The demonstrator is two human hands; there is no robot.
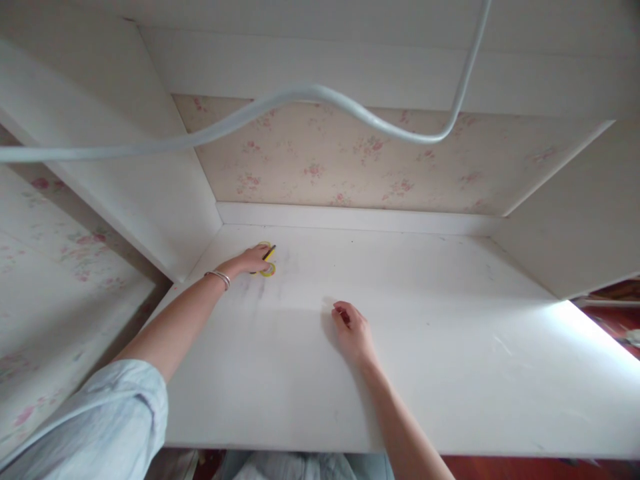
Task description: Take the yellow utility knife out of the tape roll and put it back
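At the far left part of the white desk [400, 373], my left hand [253, 260] reaches down with its fingers closed around a thin yellow-and-black stick, which looks like a pencil [271, 253]. Against the same fingers lies a yellow-rimmed roll of tape [271, 270]. Another yellow curved edge [265, 243] shows just behind the fingers; the hand hides most of it. My right hand [354, 331] rests near the middle of the desk, fingers curled in, and nothing shows in it.
A white cable or tube [320, 93] crosses the upper view, close to the camera. White side panels [165, 167] stand left and right of the desk. Behind is floral wallpaper [310, 160] above a low white ledge [350, 217]. The desk's front edge runs by my body.
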